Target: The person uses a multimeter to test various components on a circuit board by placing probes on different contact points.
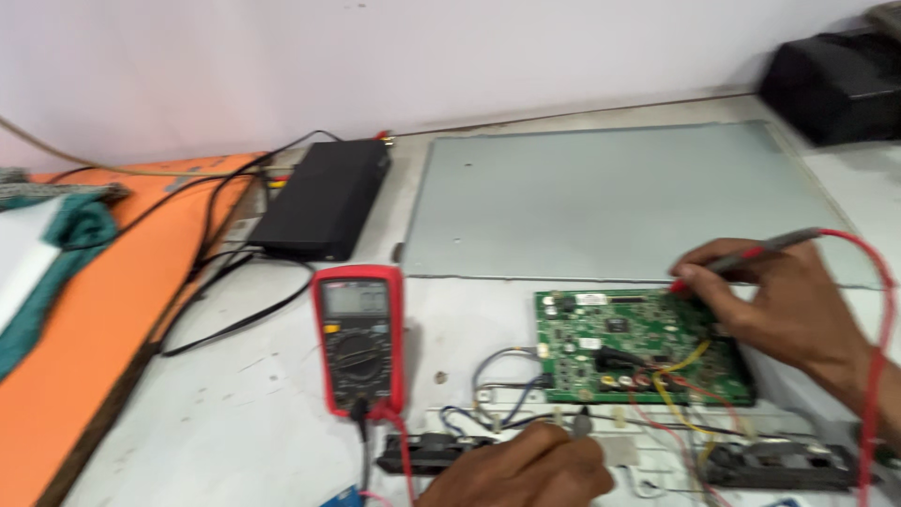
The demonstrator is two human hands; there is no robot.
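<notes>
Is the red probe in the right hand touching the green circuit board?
Touching. In the head view, the right hand holds the red probe, and its tip meets the top edge of the green circuit board.

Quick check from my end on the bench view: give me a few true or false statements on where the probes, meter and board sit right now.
1. The right hand holds a red-tipped test probe at the green circuit board's upper edge. True.
2. The red-cased multimeter lies right of the board. False: it lies to its left.
3. The left hand is near the bottom of the view, below the board. True.
4. The flat black box sits on top of the grey metal panel. False: it lies beside the panel, to its left.
</notes>
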